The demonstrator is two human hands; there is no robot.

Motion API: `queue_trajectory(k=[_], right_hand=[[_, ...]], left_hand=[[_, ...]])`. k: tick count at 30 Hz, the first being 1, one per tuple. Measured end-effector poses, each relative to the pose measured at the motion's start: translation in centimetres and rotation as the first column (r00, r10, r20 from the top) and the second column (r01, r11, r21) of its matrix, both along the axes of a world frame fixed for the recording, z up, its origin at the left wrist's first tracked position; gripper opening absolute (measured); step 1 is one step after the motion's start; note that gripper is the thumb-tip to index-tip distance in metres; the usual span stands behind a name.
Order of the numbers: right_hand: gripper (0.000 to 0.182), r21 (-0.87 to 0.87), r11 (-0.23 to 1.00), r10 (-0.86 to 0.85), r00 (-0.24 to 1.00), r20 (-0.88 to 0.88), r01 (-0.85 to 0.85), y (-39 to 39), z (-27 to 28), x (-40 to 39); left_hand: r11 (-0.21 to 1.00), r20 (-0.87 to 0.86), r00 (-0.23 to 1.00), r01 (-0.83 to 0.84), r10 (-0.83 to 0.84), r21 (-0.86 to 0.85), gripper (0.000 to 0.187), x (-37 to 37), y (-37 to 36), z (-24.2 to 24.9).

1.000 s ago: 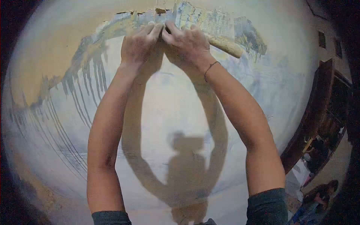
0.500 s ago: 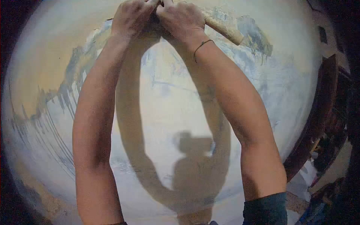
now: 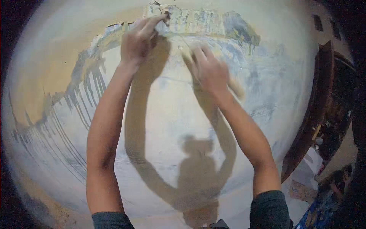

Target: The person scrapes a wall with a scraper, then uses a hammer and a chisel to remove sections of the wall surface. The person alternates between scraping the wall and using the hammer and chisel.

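Note:
A large wall (image 3: 179, 107) with peeling, stained paint fills the view. My left hand (image 3: 139, 44) is up at its top, index finger stretched to a small dark spot (image 3: 166, 16) in the flaking patch, the other fingers curled. Lower and to the right, my right hand (image 3: 211, 70) is closed around a tool with a pale wooden handle (image 3: 237, 89), whose butt sticks out behind the wrist. A thin sliver juts from the front of this hand towards the wall; motion blur hides the tool's kind. Rough paint (image 3: 198, 21) with raised edges spreads above both hands.
Shadows of my arms and head (image 3: 194, 164) fall on the wall. At the right stands a dark brown wooden frame (image 3: 318, 87), with clutter behind it. White sheets (image 3: 307, 168) lie at lower right, near a partly visible person (image 3: 337, 185).
My hands, together at the top before, have come apart. The right hand has moved down and right with the tool; the left has dropped slightly, its index finger now stretched out.

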State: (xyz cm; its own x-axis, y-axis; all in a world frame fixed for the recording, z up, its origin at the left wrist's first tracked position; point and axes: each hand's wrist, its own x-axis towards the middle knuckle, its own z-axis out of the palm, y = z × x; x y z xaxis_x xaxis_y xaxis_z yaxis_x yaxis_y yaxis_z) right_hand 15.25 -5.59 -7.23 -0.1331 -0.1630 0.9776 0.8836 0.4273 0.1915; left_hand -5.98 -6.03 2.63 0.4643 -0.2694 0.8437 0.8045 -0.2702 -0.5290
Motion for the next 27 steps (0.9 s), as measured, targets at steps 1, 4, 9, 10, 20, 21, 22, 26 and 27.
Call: queue_trajectory(k=[1, 4, 9, 10, 20, 21, 22, 26, 27], right_hand=[[0.019, -0.071, 0.997, -0.006, 0.997, 0.074, 0.011, -0.8, -4.4, 2.3], [0.018, -0.485, 0.874, -0.004, 0.999, 0.039, 0.022, -5.1, -17.5, 7.5], [0.031, -0.879, 0.457, -0.160, 0.960, -0.231, -0.136, -9.6, -43.6, 16.5], [0.036, -0.942, 0.336, -0.354, 0.929, -0.111, 0.015, -10.0, -51.8, 19.0], [0.037, -0.991, -0.123, -0.745, 0.656, 0.121, 0.044, -30.7, -75.5, 29.3], [0.037, -0.989, -0.136, -0.760, 0.634, 0.139, 0.054, -31.4, -77.2, 30.0], [0.037, -0.986, -0.153, -0.774, 0.612, 0.159, 0.062, -32.1, -78.6, 30.6], [0.036, -0.972, -0.209, -0.796, 0.559, 0.231, 0.104, -33.1, -83.3, 32.1], [0.036, -0.969, -0.217, -0.798, 0.550, 0.247, 0.120, -33.1, -84.4, 32.5]], left_hand=[[0.989, 0.112, 0.984, 0.141, -0.135, -0.050, 0.041, -0.6, 0.4, -0.6], [0.993, 0.353, 0.934, 0.088, -0.053, -0.084, 0.037, -2.5, 1.6, -1.1], [0.950, 0.568, 0.822, 0.200, -0.031, -0.239, 0.065, 1.4, -0.4, 1.7], [0.951, 0.566, 0.824, 0.201, -0.035, -0.233, 0.065, 1.8, -0.4, 2.8], [0.926, 0.694, 0.617, -0.193, 0.371, -0.323, 0.048, 7.2, -1.3, 7.1], [0.929, 0.700, 0.613, -0.187, 0.365, -0.320, 0.048, 7.6, -1.2, 7.1], [0.926, 0.699, 0.611, -0.187, 0.372, -0.329, 0.051, 7.9, -1.0, 7.2], [0.851, 0.590, 0.633, -0.234, 0.501, -0.470, 0.073, 5.7, 3.5, 10.3], [0.885, 0.583, 0.673, -0.269, 0.455, -0.381, 0.062, 5.4, 4.4, 9.9]])
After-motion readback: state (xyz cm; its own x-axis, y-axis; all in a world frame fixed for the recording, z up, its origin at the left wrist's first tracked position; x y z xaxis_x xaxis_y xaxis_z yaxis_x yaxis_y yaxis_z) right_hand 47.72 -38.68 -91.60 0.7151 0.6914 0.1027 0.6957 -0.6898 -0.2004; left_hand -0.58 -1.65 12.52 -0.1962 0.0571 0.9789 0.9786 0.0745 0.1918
